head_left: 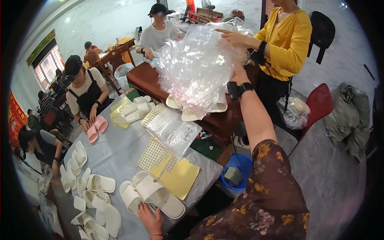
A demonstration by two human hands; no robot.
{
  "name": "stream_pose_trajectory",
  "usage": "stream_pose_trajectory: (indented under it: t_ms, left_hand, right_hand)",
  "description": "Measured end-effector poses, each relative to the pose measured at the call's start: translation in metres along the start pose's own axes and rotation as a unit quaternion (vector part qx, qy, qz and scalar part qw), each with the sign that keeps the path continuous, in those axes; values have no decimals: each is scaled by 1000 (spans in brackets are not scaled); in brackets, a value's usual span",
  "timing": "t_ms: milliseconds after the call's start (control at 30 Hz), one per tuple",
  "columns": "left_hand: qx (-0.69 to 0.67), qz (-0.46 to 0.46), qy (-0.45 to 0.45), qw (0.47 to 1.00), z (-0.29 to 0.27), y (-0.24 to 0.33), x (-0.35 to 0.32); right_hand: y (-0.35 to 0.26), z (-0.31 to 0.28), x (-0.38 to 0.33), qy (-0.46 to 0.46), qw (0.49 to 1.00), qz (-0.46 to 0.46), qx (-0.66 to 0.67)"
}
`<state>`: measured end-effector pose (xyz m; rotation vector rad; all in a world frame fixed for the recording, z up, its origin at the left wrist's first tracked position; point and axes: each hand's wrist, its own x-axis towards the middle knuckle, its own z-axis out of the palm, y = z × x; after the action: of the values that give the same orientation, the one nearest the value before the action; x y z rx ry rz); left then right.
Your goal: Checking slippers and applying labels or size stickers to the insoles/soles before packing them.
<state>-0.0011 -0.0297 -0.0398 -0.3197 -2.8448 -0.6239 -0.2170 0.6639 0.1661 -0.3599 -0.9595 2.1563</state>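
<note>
My right hand (238, 74) is raised high, a black watch on its wrist, and reaches into a big crumpled bundle of clear plastic bags (196, 64); its fingers are hidden behind the plastic. A person in a yellow top holds the same bundle from the far side with a hand (234, 37). White slippers (188, 114) hang under the bundle. My left hand (149, 219) lies flat on the grey table (116, 154), fingers spread, touching a pair of white slippers (154, 194).
Yellow sheets (181, 178), perforated sticker sheets (154, 156) and a flat stack of clear bags (172, 130) lie on the table. Several white slippers (92, 196) are at the left. A seated person holds pink slippers (96, 129). A blue bucket (237, 173) and red chair (320, 105) stand to the right.
</note>
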Motion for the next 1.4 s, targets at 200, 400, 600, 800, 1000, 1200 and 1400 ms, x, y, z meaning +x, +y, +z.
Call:
stream_pose_trajectory:
  t_ms: [200, 400, 600, 800, 1000, 1200, 1400]
  left_hand:
    - [10, 14, -4, 1000, -4, -1, -1]
    - [20, 4, -16, 1000, -8, 6, 1]
    - [-34, 3, 20, 999, -18, 16, 2]
    - [-116, 2, 161, 980, -81, 52, 14]
    - [-94, 188, 381, 901, -214, 107, 47]
    - [-81, 324, 257, 907, -318, 164, 103]
    - [242, 276, 147, 919, -355, 173, 119]
  right_hand:
    - [10, -7, -61, -46, 972, -24, 229]
    - [-7, 28, -131, -133, 971, -68, 188]
    - [56, 60, -165, -93, 993, -66, -32]
    - [99, 73, -195, -285, 930, 194, 129]
    - [111, 107, -252, -258, 965, 50, 6]
    - [114, 153, -308, -243, 970, 12, 23]
    - [127, 190, -361, -359, 921, -87, -126]
